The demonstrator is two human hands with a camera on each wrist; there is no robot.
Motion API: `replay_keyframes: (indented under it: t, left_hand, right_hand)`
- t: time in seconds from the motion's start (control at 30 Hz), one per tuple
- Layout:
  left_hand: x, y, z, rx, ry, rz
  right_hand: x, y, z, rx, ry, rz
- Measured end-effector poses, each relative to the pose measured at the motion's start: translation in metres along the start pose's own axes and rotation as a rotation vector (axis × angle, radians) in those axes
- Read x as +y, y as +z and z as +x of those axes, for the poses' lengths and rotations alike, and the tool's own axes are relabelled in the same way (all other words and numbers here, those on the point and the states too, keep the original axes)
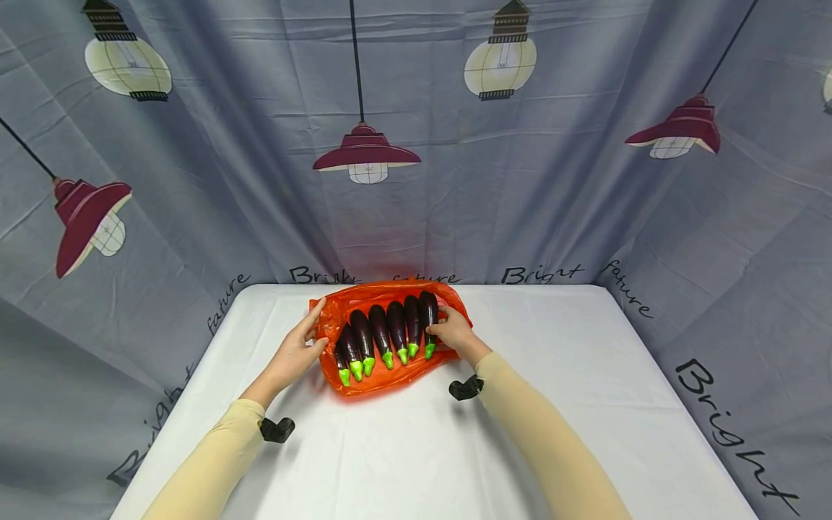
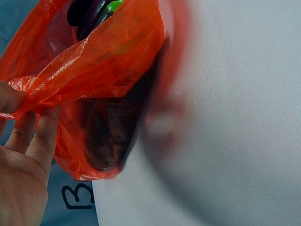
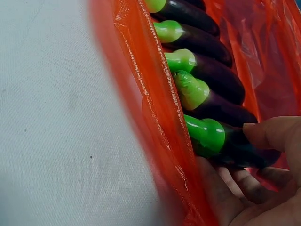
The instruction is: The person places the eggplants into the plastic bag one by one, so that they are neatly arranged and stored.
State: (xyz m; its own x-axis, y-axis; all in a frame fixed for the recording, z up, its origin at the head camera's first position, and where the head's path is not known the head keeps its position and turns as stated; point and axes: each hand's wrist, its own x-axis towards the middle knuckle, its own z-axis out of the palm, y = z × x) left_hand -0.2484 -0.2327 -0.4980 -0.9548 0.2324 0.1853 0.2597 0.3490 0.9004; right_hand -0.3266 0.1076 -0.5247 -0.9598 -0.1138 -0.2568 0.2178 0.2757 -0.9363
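Note:
An orange-red plastic bag [image 1: 383, 380] lies spread on the table, with several dark purple eggplants [image 1: 380, 332] with green stem ends side by side in a row in it. At the bag's left edge, my left hand [image 1: 292, 357] pinches the film between thumb and fingers; the left wrist view shows the gathered plastic [image 2: 40, 96] there. My right hand [image 1: 458, 336] grips the rightmost eggplant [image 3: 209, 135], thumb on top and fingers curled beneath it, inside the bag's right side. In the left wrist view, dark shapes show through the bag's side.
The bag lies on a white-covered table [image 1: 552, 433], close to its far edge. Behind it hangs a grey curtain [image 1: 416, 217] printed with lamps and lettering. Each wrist carries a small black mount [image 1: 277, 430].

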Motion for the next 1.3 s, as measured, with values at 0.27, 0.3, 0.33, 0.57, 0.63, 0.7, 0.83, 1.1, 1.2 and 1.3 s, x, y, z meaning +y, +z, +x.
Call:
replay_keyframes:
  t: [0.27,0.3,0.33,0.57,0.63,0.7,0.83,1.1,1.2,1.3]
  left_hand:
    - [-0.0016,-0.0009,0.0001,-0.001,-0.002,-0.004]
    - [-0.0018,-0.001,0.0001,-0.001,-0.003,0.001]
    - [-0.0018,-0.001,0.0001,0.0,-0.003,0.005]
    - [-0.0028,-0.001,-0.0002,-0.001,0.018,0.01]
    - [-0.0029,-0.0009,-0.0002,0.003,0.016,0.01]
    - [-0.003,-0.0008,-0.0002,0.002,0.014,0.007]
    - [-0.0028,-0.0005,0.0,0.005,0.003,0.007]
    - [-0.0039,-0.0004,-0.0003,0.009,0.01,0.01]
    - [-0.0037,-0.0007,-0.0012,0.008,0.015,0.013]
    - [-0.0035,-0.0011,-0.0018,0.006,0.01,0.013]
  right_hand:
    - [0.0033,-0.0041,0.0021,-0.016,0.045,0.094]
    - [0.0043,-0.005,0.0027,-0.018,0.054,0.106]
    - [0.0056,-0.0061,0.0036,-0.014,0.061,0.111]
    - [0.0073,-0.0086,0.0058,-0.01,0.088,0.113]
    - [0.0066,-0.0086,0.0056,-0.01,0.095,0.116]
    - [0.0066,-0.0083,0.006,-0.009,0.1,0.115]
    - [0.007,-0.0075,0.0066,-0.005,0.101,0.107]
    - [0.0082,-0.0055,0.0068,0.041,0.058,0.026]
    - [0.008,-0.0046,0.0067,0.072,0.03,-0.058]
    - [0.0079,-0.0038,0.0071,0.101,0.011,-0.135]
